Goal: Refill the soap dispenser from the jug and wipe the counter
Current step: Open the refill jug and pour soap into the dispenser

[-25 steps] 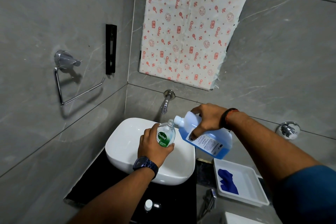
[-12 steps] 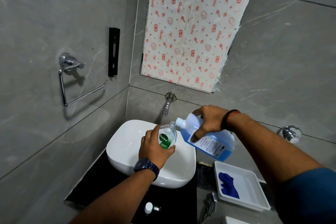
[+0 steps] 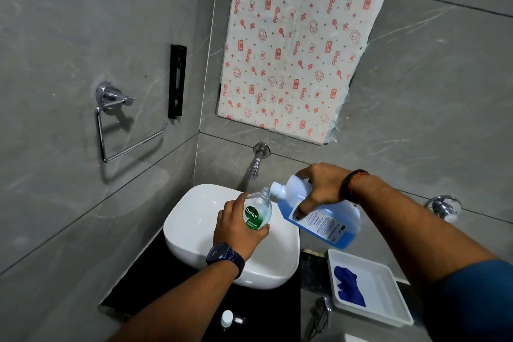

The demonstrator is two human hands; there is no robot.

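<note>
My left hand grips a clear soap dispenser bottle with a green Dettol label, held over the white basin. Its pump top is off and its neck is open. My right hand holds a translucent jug of blue liquid, tilted to the left. The jug's white spout touches the bottle's open neck. A little bluish liquid shows inside the bottle. A blue cloth lies in a white tray on the counter at the right.
A white cap lies on the black counter in front of the basin. A wall tap juts out above the basin. A chrome towel ring hangs on the left wall. A chrome fitting sticks out at the right.
Both hands hold the same pose over the basin while the jug stays tipped at the bottle's neck. The view has shifted slightly downward.
</note>
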